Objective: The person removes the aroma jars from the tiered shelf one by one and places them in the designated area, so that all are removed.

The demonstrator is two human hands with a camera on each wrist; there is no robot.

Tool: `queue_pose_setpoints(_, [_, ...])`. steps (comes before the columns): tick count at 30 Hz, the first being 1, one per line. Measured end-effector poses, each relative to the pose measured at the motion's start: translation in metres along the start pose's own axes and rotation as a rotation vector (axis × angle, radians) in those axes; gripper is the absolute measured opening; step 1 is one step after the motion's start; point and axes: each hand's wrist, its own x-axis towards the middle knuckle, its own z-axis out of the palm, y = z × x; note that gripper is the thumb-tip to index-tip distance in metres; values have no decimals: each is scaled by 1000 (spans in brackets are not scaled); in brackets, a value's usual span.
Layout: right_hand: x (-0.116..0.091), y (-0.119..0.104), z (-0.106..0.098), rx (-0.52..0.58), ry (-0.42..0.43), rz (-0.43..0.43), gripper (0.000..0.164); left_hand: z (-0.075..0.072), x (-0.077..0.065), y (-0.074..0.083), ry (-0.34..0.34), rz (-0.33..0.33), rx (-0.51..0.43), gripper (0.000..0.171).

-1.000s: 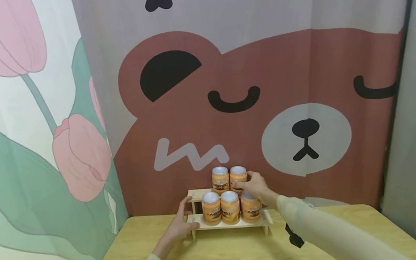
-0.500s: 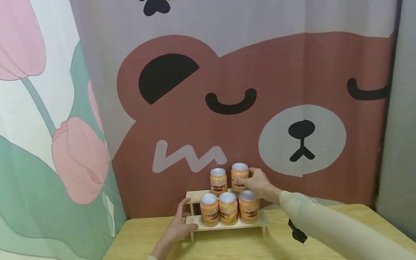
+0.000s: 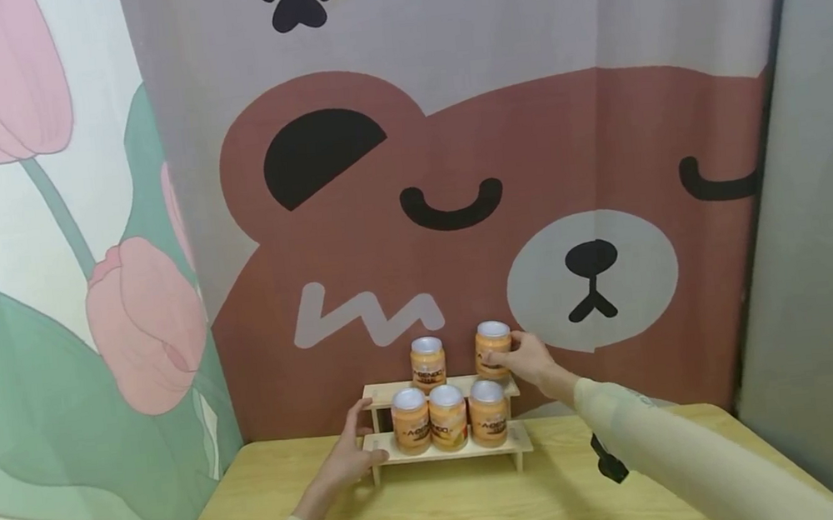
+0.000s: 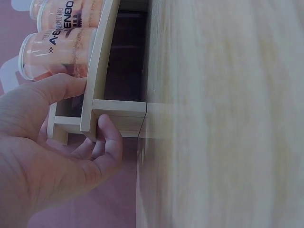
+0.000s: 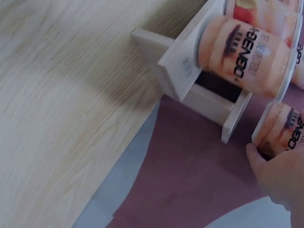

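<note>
A two-tier wooden rack (image 3: 450,454) stands on the table. My left hand (image 3: 347,457) grips its left end; in the left wrist view the thumb lies on the shelf's top edge and the fingers (image 4: 112,142) curl under by the leg. My right hand (image 3: 535,361) holds an orange can (image 3: 492,341) with a silver lid, thumb in front, over the upper tier's right end. In the right wrist view that can (image 5: 281,128) sits past the shelf's end. Another orange can (image 3: 428,363) stands further left on the upper tier. Three similar cans (image 3: 448,418) fill a row on the lower tier.
Pale wood tabletop (image 3: 441,513) spreads in front of the rack. Close behind hangs a curtain (image 3: 356,257) with a printed bear, and a tulip-printed curtain (image 3: 17,332) is on the left. A grey panel (image 3: 823,254) borders the right.
My right hand has lifted the can from beside its upper-tier neighbour and carried it right, leaving a wide gap between them. The left hand keeps its hold on the rack.
</note>
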Motion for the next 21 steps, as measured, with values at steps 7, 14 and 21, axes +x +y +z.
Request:
queue_pose_setpoints(7, [-4, 13, -19, -1, -6, -1, 58, 3, 0, -2, 8, -16, -4, 102])
queue_pose_setpoints(14, [-11, 22, -42, -24, 16, 6, 56, 5, 2, 3, -19, -31, -45, 100])
queue_pose_setpoints(21, [-16, 27, -60, -40, 17, 27, 61, 0, 2, 4, -1, -45, -52, 101])
